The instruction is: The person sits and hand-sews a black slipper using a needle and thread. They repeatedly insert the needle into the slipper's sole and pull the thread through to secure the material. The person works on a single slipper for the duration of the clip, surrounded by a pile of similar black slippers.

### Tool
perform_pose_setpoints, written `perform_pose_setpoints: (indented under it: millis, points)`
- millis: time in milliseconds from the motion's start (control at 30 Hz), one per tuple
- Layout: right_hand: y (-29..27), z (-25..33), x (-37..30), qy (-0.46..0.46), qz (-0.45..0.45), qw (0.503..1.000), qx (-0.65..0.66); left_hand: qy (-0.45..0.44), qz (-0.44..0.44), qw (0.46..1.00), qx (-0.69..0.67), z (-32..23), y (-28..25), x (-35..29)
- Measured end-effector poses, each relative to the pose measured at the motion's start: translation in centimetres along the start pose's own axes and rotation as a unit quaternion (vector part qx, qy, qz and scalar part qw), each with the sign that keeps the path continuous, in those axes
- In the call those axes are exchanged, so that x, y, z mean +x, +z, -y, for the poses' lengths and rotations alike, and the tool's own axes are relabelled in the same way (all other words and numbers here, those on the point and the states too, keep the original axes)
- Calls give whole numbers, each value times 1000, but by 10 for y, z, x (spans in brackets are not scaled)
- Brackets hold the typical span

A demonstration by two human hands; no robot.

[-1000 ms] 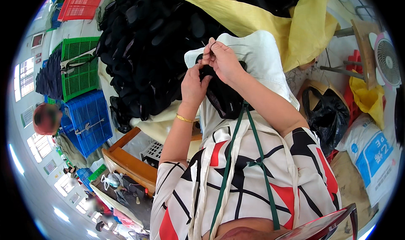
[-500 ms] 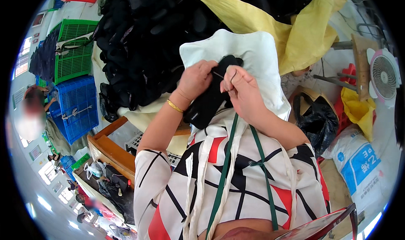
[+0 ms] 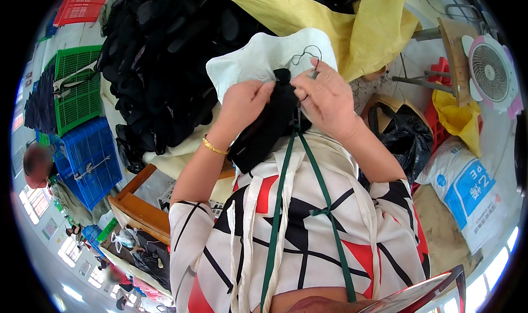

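Note:
A black fabric piece, shaped like a soft shoe (image 3: pixel 258 129), slants across my lap over a white cloth (image 3: pixel 250 57). My left hand (image 3: pixel 242 105) is closed, pinching its upper left edge between thumb and finger. Closed as well, my right hand (image 3: pixel 329 101) grips the facing edge with its fingertips. A dark thread (image 3: pixel 300 54) loops loosely above the right fingers, over the white cloth. Something silvery (image 3: pixel 313 74) shows on a right finger; a needle cannot be made out. A green cord (image 3: pixel 283 181) hangs down to a small dark object beside the fabric, partly hidden by the right hand.
A large heap of black soft shoes (image 3: pixel 159 65) lies ahead on the left, with yellow sheeting (image 3: pixel 374 38) beyond. At the right are a fan (image 3: pixel 491 71), a black plastic bag (image 3: pixel 407 140) and a white-blue sack (image 3: pixel 462 189). Green (image 3: pixel 77 87) and blue crates (image 3: pixel 91 159) stand left.
My right hand has come down onto the fabric edge, and a loose thread loop now lies above it where the thread was strained between the hands. The whole view has shifted slightly.

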State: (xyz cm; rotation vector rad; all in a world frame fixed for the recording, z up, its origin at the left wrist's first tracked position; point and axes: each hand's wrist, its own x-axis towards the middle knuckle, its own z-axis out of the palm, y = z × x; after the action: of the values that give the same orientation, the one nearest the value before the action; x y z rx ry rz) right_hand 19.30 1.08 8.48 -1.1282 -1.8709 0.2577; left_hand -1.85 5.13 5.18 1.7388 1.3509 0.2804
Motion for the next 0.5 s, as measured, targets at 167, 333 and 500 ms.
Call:
perform_pose_setpoints:
  millis: [167, 333, 500]
  points:
    - [-7, 3, -5, -60, 19, 998, -29, -42, 130, 989, 57, 11, 19, 6]
    - [-54, -37, -32, 85, 133, 983, -98, -155, 184, 966, -91, 13, 11, 3]
    - [-80, -70, -51, 336, 218, 911, -100, -183, 167, 951, -184, 34, 6, -9]
